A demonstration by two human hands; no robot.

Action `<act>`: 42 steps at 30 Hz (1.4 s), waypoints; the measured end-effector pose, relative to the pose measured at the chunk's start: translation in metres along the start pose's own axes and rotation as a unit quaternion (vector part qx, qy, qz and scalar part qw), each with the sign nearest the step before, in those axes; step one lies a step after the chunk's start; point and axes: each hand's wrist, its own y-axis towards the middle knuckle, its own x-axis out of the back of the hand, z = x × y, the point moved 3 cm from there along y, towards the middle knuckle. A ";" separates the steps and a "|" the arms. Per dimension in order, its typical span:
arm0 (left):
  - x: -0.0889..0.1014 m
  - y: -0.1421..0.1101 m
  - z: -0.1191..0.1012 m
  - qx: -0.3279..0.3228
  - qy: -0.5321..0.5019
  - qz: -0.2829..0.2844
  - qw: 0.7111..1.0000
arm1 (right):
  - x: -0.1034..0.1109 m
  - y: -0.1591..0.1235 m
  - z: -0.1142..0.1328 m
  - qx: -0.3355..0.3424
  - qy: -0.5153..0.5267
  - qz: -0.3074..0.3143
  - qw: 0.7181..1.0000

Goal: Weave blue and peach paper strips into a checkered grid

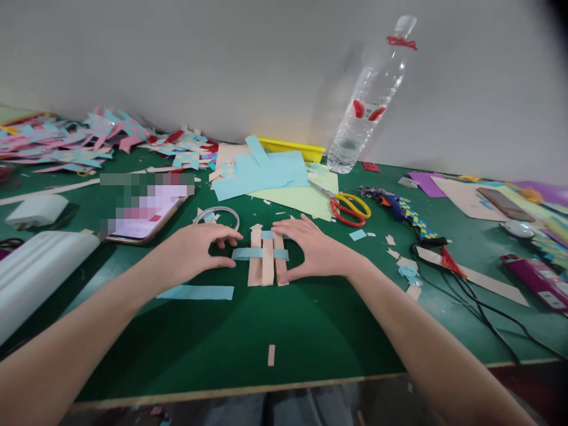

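Three pale pink paper strips [267, 269] lie upright side by side on the table, with a light blue paper strip [244, 254] woven crosswise through them. Another short blue piece shows near their top ends. My left hand [195, 251] is open just left of the weave, thumb and fingers apart around the blue strip's left end; whether it touches the strip I cannot tell. Spread open, my right hand [317, 248] rests its thumb and fingertips along the rightmost pink strip. A loose blue strip [197, 292] lies below my left hand.
Behind the weave are blue sheets [266, 174], a yellow tray [290, 149] and scissors [348, 208]. A plastic bottle [368, 100] stands at the wall. At left are a phone [148, 216] and heaped paper strips [84, 142]; at right, a glue gun [399, 210] with cables.
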 end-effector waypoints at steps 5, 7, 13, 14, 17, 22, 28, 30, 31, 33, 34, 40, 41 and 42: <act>-0.004 0.000 0.000 0.012 -0.017 0.009 1.000 | -0.003 0.001 0.002 0.005 0.001 0.001 1.000; -0.005 -0.001 0.000 0.015 -0.013 0.006 1.000 | -0.004 0.002 0.003 0.003 -0.001 0.002 1.000; -0.008 -0.001 0.000 0.026 -0.006 0.013 1.000 | -0.005 0.003 0.010 0.021 -0.001 0.011 1.000; -0.008 -0.001 0.000 0.027 -0.006 0.013 1.000 | -0.005 0.003 0.010 0.025 -0.002 0.010 1.000; -0.009 -0.001 -0.004 0.020 -0.004 0.002 1.000 | -0.005 0.003 0.012 0.034 -0.004 0.005 0.999; -0.009 0.000 -0.010 0.017 0.002 0.003 1.000 | -0.006 0.004 0.014 0.038 -0.009 0.007 0.999; -0.009 0.001 -0.010 0.042 0.003 0.044 0.998 | 0.000 0.001 0.009 0.023 0.004 -0.010 1.000; -0.009 0.000 -0.010 0.040 -0.002 0.043 0.998 | 0.006 -0.001 0.006 0.012 0.017 -0.019 1.000; -0.009 0.000 -0.010 0.039 -0.004 0.040 0.998 | 0.009 -0.002 0.004 0.005 0.023 -0.017 1.000; -0.008 -0.001 -0.010 0.037 -0.005 0.033 0.999 | 0.012 -0.004 0.000 -0.010 0.036 0.001 0.999; -0.008 -0.001 -0.010 0.037 -0.006 0.030 0.999 | 0.013 -0.005 -0.002 -0.019 0.041 0.017 0.999; -0.007 -0.001 -0.014 0.030 -0.016 0.035 0.999 | 0.012 -0.006 -0.006 -0.039 0.044 0.077 0.995; -0.008 -0.001 -0.014 0.028 -0.015 0.035 0.999 | 0.012 -0.005 -0.006 -0.041 0.041 0.078 0.995; -0.008 -0.001 -0.014 0.026 -0.014 0.033 0.999 | 0.012 -0.005 -0.005 -0.043 0.040 0.078 0.995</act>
